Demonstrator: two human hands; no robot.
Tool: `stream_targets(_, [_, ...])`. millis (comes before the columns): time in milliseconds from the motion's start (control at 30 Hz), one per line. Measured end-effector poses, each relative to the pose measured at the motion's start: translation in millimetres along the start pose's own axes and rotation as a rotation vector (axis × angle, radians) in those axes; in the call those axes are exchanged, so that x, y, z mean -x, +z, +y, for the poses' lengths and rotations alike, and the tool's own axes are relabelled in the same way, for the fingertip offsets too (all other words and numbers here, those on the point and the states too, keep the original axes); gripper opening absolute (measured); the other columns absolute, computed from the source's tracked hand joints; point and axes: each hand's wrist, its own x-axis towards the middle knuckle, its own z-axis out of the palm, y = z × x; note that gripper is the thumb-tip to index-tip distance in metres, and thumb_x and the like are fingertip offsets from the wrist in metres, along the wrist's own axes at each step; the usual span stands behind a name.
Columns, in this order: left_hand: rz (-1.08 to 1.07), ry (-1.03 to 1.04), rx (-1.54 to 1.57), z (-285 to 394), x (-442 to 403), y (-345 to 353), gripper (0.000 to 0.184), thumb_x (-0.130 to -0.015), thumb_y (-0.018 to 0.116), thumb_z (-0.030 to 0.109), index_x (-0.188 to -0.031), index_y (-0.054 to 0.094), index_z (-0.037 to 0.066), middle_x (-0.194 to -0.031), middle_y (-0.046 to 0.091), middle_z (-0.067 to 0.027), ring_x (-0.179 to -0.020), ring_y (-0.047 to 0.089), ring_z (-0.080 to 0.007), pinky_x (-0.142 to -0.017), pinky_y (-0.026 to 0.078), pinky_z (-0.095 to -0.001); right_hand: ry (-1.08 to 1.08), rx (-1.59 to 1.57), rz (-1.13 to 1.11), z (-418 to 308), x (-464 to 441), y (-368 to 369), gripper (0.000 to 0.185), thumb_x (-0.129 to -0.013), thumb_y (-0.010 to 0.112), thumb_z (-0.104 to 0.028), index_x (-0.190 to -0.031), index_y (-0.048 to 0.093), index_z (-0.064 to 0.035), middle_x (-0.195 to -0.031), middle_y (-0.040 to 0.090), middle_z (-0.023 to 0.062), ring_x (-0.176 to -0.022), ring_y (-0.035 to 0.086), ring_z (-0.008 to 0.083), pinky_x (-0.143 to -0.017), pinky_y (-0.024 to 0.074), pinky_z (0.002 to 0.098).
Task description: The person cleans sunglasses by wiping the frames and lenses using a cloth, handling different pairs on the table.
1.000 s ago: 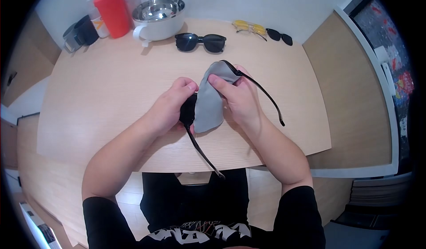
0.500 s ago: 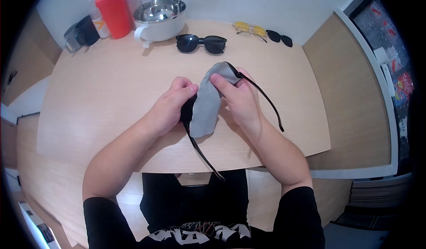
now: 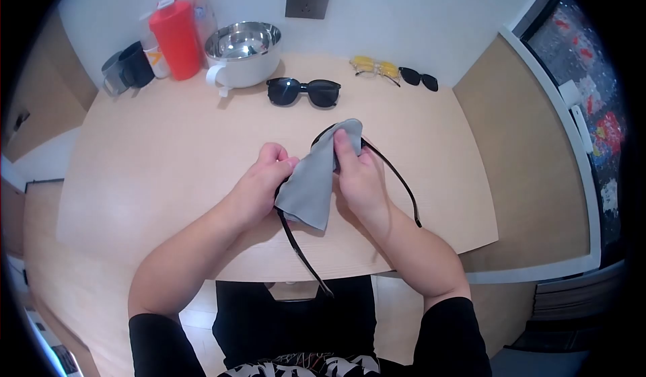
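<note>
Black-framed sunglasses (image 3: 296, 250) are held above the table, both temple arms unfolded and pointing toward me. My left hand (image 3: 259, 185) pinches them at the left side of the frame. A grey cleaning cloth (image 3: 309, 187) drapes over the front and hides most of the lenses. With its thumb on top, my right hand (image 3: 360, 175) presses the cloth against the right lens area; its other fingers are hidden behind. Beyond my hands, a second pair of dark sunglasses (image 3: 304, 93) lies on the table, lenses facing me.
On the wooden table (image 3: 168, 155), a white-handled steel bowl (image 3: 245, 64) stands at the back left. Beside it are a red bottle (image 3: 176, 41), a clear bottle (image 3: 204, 14) and dark cups (image 3: 136, 64). Yellow-lens glasses (image 3: 374, 67) and small dark lenses (image 3: 418, 79) lie back right.
The view has tilted up slightly, so everything sits lower. My right thumb and the cloth have shifted across the right lens area, and the cloth now covers more of the left side.
</note>
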Motion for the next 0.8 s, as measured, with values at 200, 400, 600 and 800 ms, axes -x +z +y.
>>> stream_targets(200, [-0.019, 0.023, 0.029, 5.2, 4.7, 1.6, 0.022, -0.097, 0.05, 0.028, -0.1, 0.033, 0.015, -0.084, 0.053, -0.0103, -0.056, 0.053, -0.0205, -0.041, 0.043, -0.0327, 0.092, -0.151, 0.012, -6.1, 6.3, 4.7, 0.023, -0.098, 0.059, -0.024, -0.104, 0.058, -0.0021, -0.093, 0.064, 0.006, -0.086, 0.06, 0.0126, -0.078, 0.0491, 0.0277])
stream_targets(400, [-0.003, 0.007, 0.207, 3.2, 0.4, 1.5, 0.02, -0.097, 0.049, 0.03, -0.099, 0.034, 0.017, -0.071, 0.055, -0.0127, -0.046, 0.051, -0.0218, -0.04, 0.039, -0.0326, 0.061, -0.083, -0.177, -6.0, -0.7, -4.1, 0.023, -0.087, 0.067, -0.004, -0.108, 0.057, 0.0009, -0.098, 0.063, 0.0083, -0.088, 0.061, 0.0154, -0.081, 0.0508, 0.0314])
stream_targets(600, [-0.03, -0.085, 0.254, 11.9, 7.1, 4.9, 0.02, -0.097, 0.048, 0.031, -0.101, 0.035, 0.017, -0.061, 0.054, -0.0135, -0.042, 0.05, -0.0232, -0.041, 0.039, -0.0327, 0.03, 0.035, -0.34, -20.7, -5.1, -15.2, 0.027, -0.085, 0.067, -0.002, -0.108, 0.055, 0.004, -0.097, 0.064, 0.0103, -0.089, 0.062, 0.0171, -0.081, 0.051, 0.0322])
stream_targets(800, [-0.037, -0.071, 0.289, -0.1, 0.5, 1.8, 0.024, -0.095, 0.05, 0.03, -0.102, 0.034, 0.012, -0.066, 0.054, -0.0135, -0.045, 0.052, -0.0235, -0.044, 0.043, -0.0345, -0.049, 0.032, -0.258, -11.9, -10.5, -12.0, 0.019, -0.084, 0.069, -0.005, -0.1, 0.061, 0.0023, -0.091, 0.065, 0.0068, -0.086, 0.062, 0.0139, -0.079, 0.0501, 0.0288])
